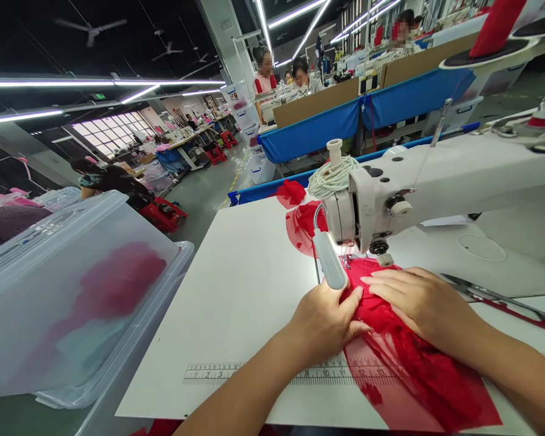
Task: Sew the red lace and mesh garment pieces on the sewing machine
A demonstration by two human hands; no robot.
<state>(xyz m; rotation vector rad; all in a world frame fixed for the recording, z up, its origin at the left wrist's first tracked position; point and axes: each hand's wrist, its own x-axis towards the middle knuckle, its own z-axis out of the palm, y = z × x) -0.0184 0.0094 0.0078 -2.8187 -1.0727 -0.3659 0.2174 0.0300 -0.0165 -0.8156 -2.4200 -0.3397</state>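
Note:
A piece of sheer red fabric with darker lace-like patches (pixel 418 357) runs from under the needle area of a white sewing machine (pixel 454 178) down to the table's front edge. My left hand (pixel 327 318) is at the fabric's left side, its thumb and forefinger closed on a fold; its other fingers are partly hidden. On top of the cloth, my right hand (pixel 420 303) lies flat with fingers stretched toward the needle. A small lit lamp (pixel 330 260) hangs just above my left hand and partly blocks the presser foot.
Thread snips (pixel 504 300) lie right of my right hand. More red fabric pieces (pixel 306 224) rest behind the needle. A printed ruler (pixel 218 372) crosses the white table (pixel 236 290). Clear plastic bins (pixel 86 290) stand left. Several people work at farther tables.

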